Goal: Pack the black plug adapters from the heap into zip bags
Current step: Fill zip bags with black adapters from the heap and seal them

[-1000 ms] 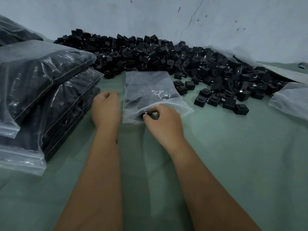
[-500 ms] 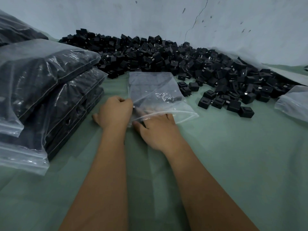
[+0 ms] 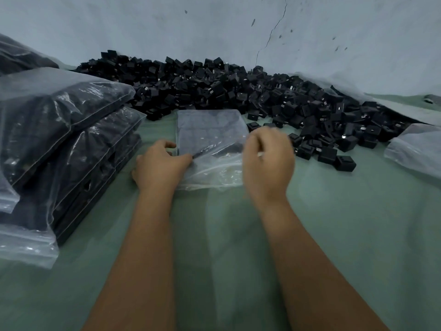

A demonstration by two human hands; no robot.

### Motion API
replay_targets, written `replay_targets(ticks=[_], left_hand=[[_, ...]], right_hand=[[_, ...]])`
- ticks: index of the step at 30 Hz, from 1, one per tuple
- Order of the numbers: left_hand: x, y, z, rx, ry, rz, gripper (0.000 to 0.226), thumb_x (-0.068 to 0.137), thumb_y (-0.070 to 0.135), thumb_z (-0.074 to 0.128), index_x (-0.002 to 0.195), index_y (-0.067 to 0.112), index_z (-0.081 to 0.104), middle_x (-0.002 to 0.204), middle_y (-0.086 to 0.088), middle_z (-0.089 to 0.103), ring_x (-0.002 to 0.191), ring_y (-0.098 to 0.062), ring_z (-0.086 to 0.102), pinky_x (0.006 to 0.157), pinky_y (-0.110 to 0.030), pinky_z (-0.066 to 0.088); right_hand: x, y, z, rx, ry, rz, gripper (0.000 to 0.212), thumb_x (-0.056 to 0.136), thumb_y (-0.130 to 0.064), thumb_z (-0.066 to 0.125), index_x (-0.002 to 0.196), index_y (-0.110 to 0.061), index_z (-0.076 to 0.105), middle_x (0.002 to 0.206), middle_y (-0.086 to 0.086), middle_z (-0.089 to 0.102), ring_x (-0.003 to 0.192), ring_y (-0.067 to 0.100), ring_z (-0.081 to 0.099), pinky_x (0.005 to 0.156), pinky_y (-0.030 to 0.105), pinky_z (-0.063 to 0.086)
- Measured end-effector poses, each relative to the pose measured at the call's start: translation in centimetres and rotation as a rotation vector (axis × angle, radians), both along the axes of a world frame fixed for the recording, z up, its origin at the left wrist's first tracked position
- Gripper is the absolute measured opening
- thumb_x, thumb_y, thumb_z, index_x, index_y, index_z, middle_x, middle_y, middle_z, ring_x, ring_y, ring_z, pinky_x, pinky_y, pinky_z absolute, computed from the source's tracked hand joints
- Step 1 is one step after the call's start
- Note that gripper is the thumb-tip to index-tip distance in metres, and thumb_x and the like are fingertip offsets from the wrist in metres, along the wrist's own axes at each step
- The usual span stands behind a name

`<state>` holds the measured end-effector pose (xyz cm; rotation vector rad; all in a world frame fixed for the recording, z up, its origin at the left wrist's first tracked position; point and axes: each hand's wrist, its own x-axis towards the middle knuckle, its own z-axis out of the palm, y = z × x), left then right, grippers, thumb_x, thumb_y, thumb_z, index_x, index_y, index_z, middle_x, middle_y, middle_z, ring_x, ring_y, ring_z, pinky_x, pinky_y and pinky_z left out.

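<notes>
The zip bag (image 3: 212, 137) lies flat before the heap (image 3: 238, 91) (part-filled with adapters). Left hand (image 3: 162, 164) pinches its left edge. Right hand (image 3: 268, 158), blurred, fingers curled; hold cannot be told.

Green cloth (image 3: 334, 235) w/ adapter heap (image 3: 238, 96), zip bag (image 3: 212, 134), filled bags (image 3: 59, 130).

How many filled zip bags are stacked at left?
3 clearly: the top bag, one under it, and a third at the bottom. A further dark bag lies behind the stack at the frame edge; more may be hidden.
</notes>
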<state>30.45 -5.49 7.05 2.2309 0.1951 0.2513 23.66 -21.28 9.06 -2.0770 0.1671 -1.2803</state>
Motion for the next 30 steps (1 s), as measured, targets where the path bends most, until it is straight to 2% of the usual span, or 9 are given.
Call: replay_targets(ticks=[2, 4, 6, 8, 11, 18, 24, 27, 30], left_hand=[[-0.1, -0.1, 0.1, -0.088, -0.077, -0.065, 0.044, 0.074, 0.026, 0.071, 0.117, 0.030, 0.063, 0.119, 0.003, 0.064, 0.117, -0.026, 0.054, 0.100, -0.044, 0.046], [-0.2, -0.3, 0.1, -0.133, -0.112, -0.128, 0.047, 0.076, 0.014, 0.067, 0.119, 0.032, 0.063, 0.127, 0.001, 0.060, 0.117, -0.031, 0.056, 0.096, -0.046, 0.049], [-0.2, -0.4, 0.0, -0.175, -0.119, -0.184, 0.049, 0.076, 0.007, 0.063, 0.116, 0.036, 0.063, 0.127, -0.005, 0.061, 0.108, -0.037, 0.060, 0.088, -0.044, 0.054], [-0.2, -0.5, -0.2, -0.212, -0.165, -0.237, 0.048, 0.075, 0.000, 0.060, 0.108, 0.034, 0.069, 0.128, -0.004, 0.063, 0.102, -0.024, 0.062, 0.081, -0.029, 0.053], [-0.5, -0.5, 0.0, -0.233, -0.212, -0.307, 0.042, 0.077, -0.008, 0.056, 0.093, 0.028, 0.072, 0.137, 0.009, 0.056, 0.117, 0.000, 0.049, 0.085, -0.005, 0.041], [-0.3, -1.0, -0.5, -0.101, -0.197, -0.473, 0.016, 0.076, 0.018, 0.068, 0.089, 0.024, 0.076, 0.129, 0.000, 0.062, 0.129, -0.016, 0.049, 0.108, -0.040, 0.041], [-1.4, -0.6, -0.2, 0.053, -0.136, -0.541, 0.047, 0.064, 0.061, 0.076, 0.104, 0.039, 0.069, 0.139, 0.009, 0.051, 0.140, -0.013, 0.029, 0.115, -0.049, 0.027], [-2.1, -0.4, 0.2, 0.083, -0.096, -0.582, 0.054, 0.064, 0.055, 0.083, 0.113, 0.044, 0.063, 0.143, 0.014, 0.042, 0.143, -0.012, 0.020, 0.118, -0.050, 0.019], [-2.3, -0.2, 0.6, 0.060, -0.091, -0.610, 0.059, 0.061, 0.046, 0.088, 0.112, 0.049, 0.059, 0.125, 0.034, 0.040, 0.144, -0.010, 0.017, 0.119, -0.048, 0.018]], right_hand=[[1.0, -3.6, -0.4, 0.124, 0.168, -0.104, 0.024, 0.085, -0.016, 0.044, 0.100, -0.020, 0.064, 0.099, -0.004, 0.058, 0.099, 0.018, 0.049, 0.079, 0.026, 0.036], [1.4, -7.0, -1.4, 0.100, 0.493, -0.177, 0.044, 0.089, -0.018, 0.045, 0.133, -0.026, 0.049, 0.136, -0.001, 0.046, 0.126, 0.021, 0.034, 0.101, 0.032, 0.030], [1.5, -8.5, -2.1, 0.072, 0.752, -0.175, 0.055, 0.092, -0.029, 0.042, 0.146, -0.031, 0.030, 0.155, 0.000, 0.022, 0.141, 0.024, 0.014, 0.114, 0.041, 0.016], [1.9, -8.8, -2.6, 0.018, 0.839, -0.169, 0.056, 0.092, -0.037, 0.040, 0.146, -0.034, 0.026, 0.157, -0.001, 0.017, 0.144, 0.023, 0.006, 0.115, 0.044, 0.009], [1.9, -8.6, -2.9, -0.088, 0.781, -0.236, 0.053, 0.087, -0.029, 0.050, 0.139, -0.031, 0.040, 0.143, 0.002, 0.039, 0.136, 0.026, 0.019, 0.109, 0.042, 0.017], [0.7, -7.4, -2.6, 0.108, 0.413, -0.243, 0.031, 0.083, -0.019, 0.060, 0.114, -0.020, 0.062, 0.105, -0.001, 0.051, 0.107, 0.022, 0.047, 0.088, 0.029, 0.038], [0.4, -7.1, -3.2, 0.134, 0.526, -0.164, 0.032, 0.081, -0.012, 0.060, 0.112, -0.021, 0.061, 0.120, 0.001, 0.048, 0.116, 0.021, 0.039, 0.088, 0.024, 0.034], [0.3, -6.9, -2.7, 0.163, 0.458, -0.188, 0.031, 0.081, -0.018, 0.064, 0.112, -0.021, 0.060, 0.112, 0.000, 0.053, 0.108, 0.022, 0.050, 0.088, 0.030, 0.043], [-0.1, -5.6, -1.8, 0.149, 0.239, -0.188, 0.029, 0.082, -0.029, 0.065, 0.109, -0.020, 0.058, 0.103, -0.005, 0.046, 0.101, 0.018, 0.049, 0.085, 0.033, 0.046]])
